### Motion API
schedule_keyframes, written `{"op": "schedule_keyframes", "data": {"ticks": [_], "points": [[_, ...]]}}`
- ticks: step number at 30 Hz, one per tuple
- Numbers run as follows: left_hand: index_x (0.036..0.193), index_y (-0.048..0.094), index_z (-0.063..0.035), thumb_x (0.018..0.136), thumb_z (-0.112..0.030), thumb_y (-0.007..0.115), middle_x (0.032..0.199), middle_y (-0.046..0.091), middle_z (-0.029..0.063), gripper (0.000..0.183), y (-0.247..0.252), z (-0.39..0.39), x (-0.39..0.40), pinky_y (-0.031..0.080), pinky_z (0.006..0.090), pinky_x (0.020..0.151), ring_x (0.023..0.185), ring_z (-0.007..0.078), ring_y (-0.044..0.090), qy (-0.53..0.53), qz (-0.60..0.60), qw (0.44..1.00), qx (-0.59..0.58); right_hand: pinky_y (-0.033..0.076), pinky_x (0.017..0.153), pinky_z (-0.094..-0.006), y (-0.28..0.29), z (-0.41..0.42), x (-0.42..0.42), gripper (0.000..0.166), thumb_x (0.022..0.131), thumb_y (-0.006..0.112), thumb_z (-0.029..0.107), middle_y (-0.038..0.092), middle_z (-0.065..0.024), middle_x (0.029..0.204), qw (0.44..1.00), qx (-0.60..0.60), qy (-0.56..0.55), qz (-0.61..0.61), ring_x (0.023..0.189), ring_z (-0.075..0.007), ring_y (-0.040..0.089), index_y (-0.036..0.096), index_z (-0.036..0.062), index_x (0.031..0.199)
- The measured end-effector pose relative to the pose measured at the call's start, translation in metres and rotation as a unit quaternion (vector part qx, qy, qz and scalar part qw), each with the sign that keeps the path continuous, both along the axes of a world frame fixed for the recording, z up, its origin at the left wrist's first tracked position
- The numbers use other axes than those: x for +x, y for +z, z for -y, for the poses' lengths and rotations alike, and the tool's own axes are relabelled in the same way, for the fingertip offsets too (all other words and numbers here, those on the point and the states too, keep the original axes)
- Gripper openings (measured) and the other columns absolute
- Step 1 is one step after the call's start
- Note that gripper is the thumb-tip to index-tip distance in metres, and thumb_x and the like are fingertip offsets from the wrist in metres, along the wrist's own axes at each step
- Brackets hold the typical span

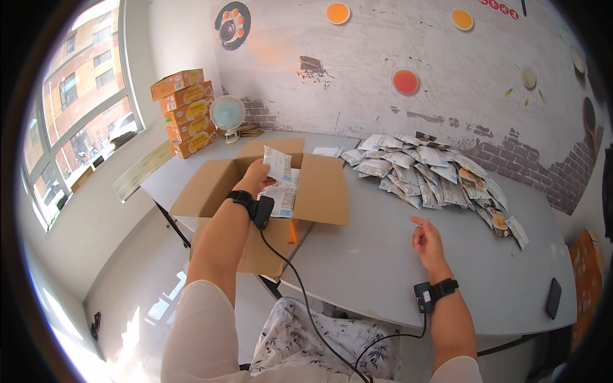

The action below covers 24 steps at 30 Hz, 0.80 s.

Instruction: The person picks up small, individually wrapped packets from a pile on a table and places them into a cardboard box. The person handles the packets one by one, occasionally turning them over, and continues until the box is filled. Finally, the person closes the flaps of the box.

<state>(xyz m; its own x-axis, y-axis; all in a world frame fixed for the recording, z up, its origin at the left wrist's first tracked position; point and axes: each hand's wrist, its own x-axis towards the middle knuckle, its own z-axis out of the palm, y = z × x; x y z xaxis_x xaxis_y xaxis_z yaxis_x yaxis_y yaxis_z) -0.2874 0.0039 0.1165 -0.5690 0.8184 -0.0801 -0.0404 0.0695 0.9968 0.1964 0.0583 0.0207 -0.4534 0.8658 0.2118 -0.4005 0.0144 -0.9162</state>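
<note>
My left hand (258, 176) grips a white printed sachet (278, 163) by its left edge, above an open cardboard box (321, 191). More white sachets (282, 197) lie inside that box, partly hidden by my wrist and the held one. My right hand (426, 239) is over the grey table (364, 253) with its index finger pointing left; nothing is in it. Beyond it spreads a large heap of similar sachets (407, 172), a few showing brown and orange faces. One sachet (327, 152) lies apart, between the box and the heap.
At the back left, several orange cartons (191, 112) are stacked beside a small fan (228, 115). A black phone (553, 298) lies near the table's right edge. Cables run from both wrist devices across my lap. Orange cardboard (586, 282) stands at the far right.
</note>
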Motion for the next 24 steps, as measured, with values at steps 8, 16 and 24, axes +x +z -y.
{"op": "schedule_keyframes", "data": {"ticks": [8,16,24], "points": [[0.112,0.053,-0.0112,0.092,-0.016,0.042,0.098,0.06,0.007,0.024,-0.017,-0.022,-0.008,0.049,0.0373,0.068,0.08,0.0209,0.058,0.012,-0.087,0.995,-0.044,0.034,0.047,-0.0205,0.007,0.003,0.002,0.049,0.095,0.041,0.039,0.044,0.0009,0.058,1.0,0.001,-0.008,0.014,0.05,-0.007,0.039,0.052,-0.0043,0.114],[0.107,0.059,0.0024,0.082,-0.036,0.06,0.102,0.063,0.0166,0.046,-0.024,-0.029,-0.039,0.046,0.0434,0.078,0.092,0.0328,0.06,0.004,-0.413,0.875,-0.251,0.033,0.047,-0.0206,0.005,0.009,-0.005,0.047,0.095,0.041,0.039,0.044,0.0015,0.059,1.0,0.0,0.01,0.005,0.051,-0.007,0.04,0.053,-0.0029,0.114],[0.108,0.061,0.0006,0.083,-0.028,0.06,0.101,0.063,0.0087,0.038,0.014,-0.029,0.018,0.042,0.0363,0.081,0.094,0.0218,0.055,-0.058,-0.301,0.951,-0.04,0.032,0.047,-0.0212,-0.006,-0.006,0.002,0.04,0.095,0.042,0.037,0.044,0.0022,0.061,0.999,0.023,-0.009,0.04,0.051,-0.0065,0.039,0.057,0.0045,0.113]]}}
